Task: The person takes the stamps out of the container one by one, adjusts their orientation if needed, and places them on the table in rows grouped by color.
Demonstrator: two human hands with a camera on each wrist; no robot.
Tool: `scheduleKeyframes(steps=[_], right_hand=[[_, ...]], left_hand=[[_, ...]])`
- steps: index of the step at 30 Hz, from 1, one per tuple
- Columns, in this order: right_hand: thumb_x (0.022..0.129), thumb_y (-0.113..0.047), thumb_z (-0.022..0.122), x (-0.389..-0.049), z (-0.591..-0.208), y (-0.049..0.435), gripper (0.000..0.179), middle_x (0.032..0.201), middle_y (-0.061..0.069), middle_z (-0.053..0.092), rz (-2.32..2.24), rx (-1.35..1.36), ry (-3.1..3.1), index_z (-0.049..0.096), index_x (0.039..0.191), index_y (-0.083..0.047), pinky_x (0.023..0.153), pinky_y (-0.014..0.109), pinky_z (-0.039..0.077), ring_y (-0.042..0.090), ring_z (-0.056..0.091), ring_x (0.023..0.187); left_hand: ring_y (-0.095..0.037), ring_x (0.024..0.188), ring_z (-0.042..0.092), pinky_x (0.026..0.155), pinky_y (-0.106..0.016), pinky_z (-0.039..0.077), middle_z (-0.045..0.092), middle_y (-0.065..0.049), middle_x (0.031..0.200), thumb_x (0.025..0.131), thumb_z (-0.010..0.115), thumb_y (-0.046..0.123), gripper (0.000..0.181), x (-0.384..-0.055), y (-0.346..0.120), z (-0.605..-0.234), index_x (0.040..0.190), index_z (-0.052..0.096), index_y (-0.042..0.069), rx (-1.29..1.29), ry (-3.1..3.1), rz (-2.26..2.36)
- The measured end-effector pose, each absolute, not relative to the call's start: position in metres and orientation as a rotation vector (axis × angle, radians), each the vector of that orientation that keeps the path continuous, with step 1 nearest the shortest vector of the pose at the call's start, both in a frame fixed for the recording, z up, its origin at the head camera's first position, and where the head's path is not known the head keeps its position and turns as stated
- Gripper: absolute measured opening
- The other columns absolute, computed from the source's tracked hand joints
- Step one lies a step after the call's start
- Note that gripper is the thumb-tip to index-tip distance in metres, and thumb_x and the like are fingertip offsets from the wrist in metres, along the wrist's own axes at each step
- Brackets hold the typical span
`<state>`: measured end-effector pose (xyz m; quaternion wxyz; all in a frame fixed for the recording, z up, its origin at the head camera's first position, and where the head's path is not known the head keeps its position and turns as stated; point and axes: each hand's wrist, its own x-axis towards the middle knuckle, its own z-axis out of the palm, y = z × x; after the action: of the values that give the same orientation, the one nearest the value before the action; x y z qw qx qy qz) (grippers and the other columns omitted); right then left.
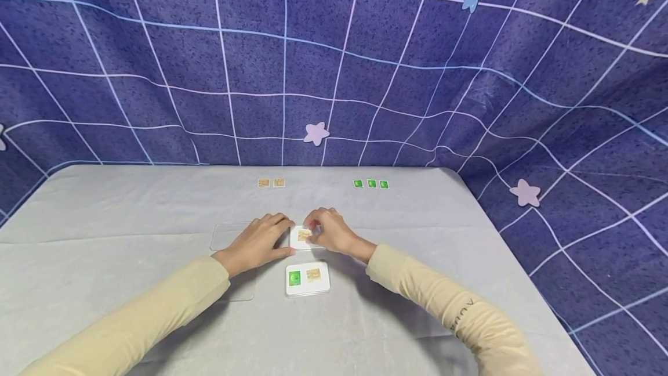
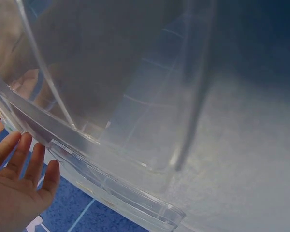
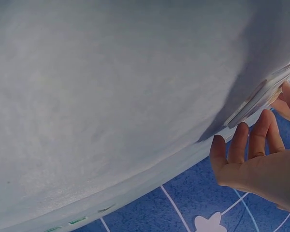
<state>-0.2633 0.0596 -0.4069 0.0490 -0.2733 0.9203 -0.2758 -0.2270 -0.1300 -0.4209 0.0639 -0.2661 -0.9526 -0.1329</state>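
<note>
In the head view my left hand (image 1: 259,242) holds a small white-backed clear case (image 1: 294,239) by its left end, thumb at the near edge and fingers at the far edge. My right hand (image 1: 333,232) reaches in from the other side, fingers curled. Its thumb and index finger are at a tan stamp (image 1: 304,235) lying on the white backing, and they partly cover it. Just nearer to me is a second clear case (image 1: 308,290), with a green stamp (image 1: 294,278) and a tan stamp (image 1: 313,275) on its white backing.
Two tan stamps (image 1: 264,183) lie at the table's back, left of three green stamps (image 1: 358,183). Transparent lids (image 1: 221,226) lie under and beside the left forearm. A grey cloth covers the table (image 1: 417,208); a patterned blue curtain (image 1: 313,62) hangs behind.
</note>
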Motion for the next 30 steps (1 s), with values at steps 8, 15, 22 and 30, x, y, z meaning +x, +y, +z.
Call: scheduleKeyframes(steps=[8, 15, 22, 30], right_hand=[[0.071, -0.008, 0.076, -0.2632, -0.4079, 0.0599, 0.026, 0.091, 0.005, 0.063, -0.805, -0.843, 2.815, 0.068, 0.096, -0.008, 0.080, 0.033, 0.037, 0.018, 0.049, 0.086], [0.071, -0.007, 0.075, -0.2623, -0.4074, 0.0609, 0.026, 0.094, 0.006, 0.064, -0.825, -0.854, 2.797, 0.067, 0.097, -0.008, 0.085, 0.037, 0.037, 0.021, 0.050, 0.090], [0.071, -0.008, 0.075, -0.2637, -0.4083, 0.0609, 0.025, 0.093, 0.006, 0.067, -0.843, -0.853, 2.791, 0.067, 0.095, -0.010, 0.081, 0.033, 0.036, 0.020, 0.050, 0.088], [0.070, -0.005, 0.075, -0.2643, -0.4085, 0.0619, 0.026, 0.091, 0.008, 0.066, -0.891, -0.876, 2.774, 0.067, 0.095, -0.007, 0.080, 0.031, 0.036, 0.021, 0.051, 0.088]], left_hand=[[-0.028, 0.103, 0.054, 0.084, -0.047, 0.045, 0.056, -0.009, 0.118, 0.076, 0.070, 0.041, 0.058, -0.2271, -0.1303, -0.4213, 0.120, 0.056, 0.006, -0.807, -2.872, -0.401], [-0.028, 0.102, 0.054, 0.083, -0.046, 0.046, 0.056, -0.009, 0.118, 0.077, 0.070, 0.041, 0.057, -0.2269, -0.1307, -0.4225, 0.119, 0.056, 0.006, -0.812, -2.863, -0.391], [-0.027, 0.100, 0.054, 0.082, -0.046, 0.046, 0.057, -0.008, 0.116, 0.077, 0.070, 0.041, 0.055, -0.2269, -0.1311, -0.4230, 0.118, 0.057, 0.006, -0.814, -2.853, -0.385], [-0.027, 0.101, 0.054, 0.083, -0.045, 0.045, 0.057, -0.008, 0.116, 0.077, 0.070, 0.040, 0.055, -0.2257, -0.1298, -0.4210, 0.118, 0.056, 0.006, -0.807, -2.863, -0.400]])
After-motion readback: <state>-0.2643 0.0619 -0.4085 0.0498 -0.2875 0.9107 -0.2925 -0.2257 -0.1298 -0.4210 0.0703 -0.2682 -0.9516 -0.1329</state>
